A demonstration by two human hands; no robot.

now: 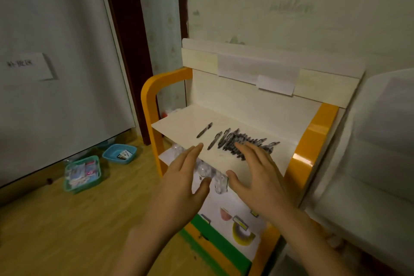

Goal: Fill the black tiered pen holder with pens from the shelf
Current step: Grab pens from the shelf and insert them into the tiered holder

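Note:
Several dark pens (pixel 243 141) lie in a loose row on the top board of a cream shelf (pixel 179 125) with orange side frames. One pen (pixel 204 130) lies apart at the left of the row. My left hand (pixel 181 184) hovers open in front of the shelf's front edge, fingers straight and pointing at the pens. My right hand (pixel 259 177) is open too, its fingertips over the near ends of the pens in the row. Neither hand holds anything. No black tiered pen holder is in view.
Clear round containers (pixel 208 170) sit on the lower shelf under my hands. Rolls of tape (pixel 243 231) lie on a still lower level. Two small baskets (pixel 118 152) (pixel 81 173) stand on the wooden floor at the left, by a white panel. A white covered object (pixel 376 163) stands at the right.

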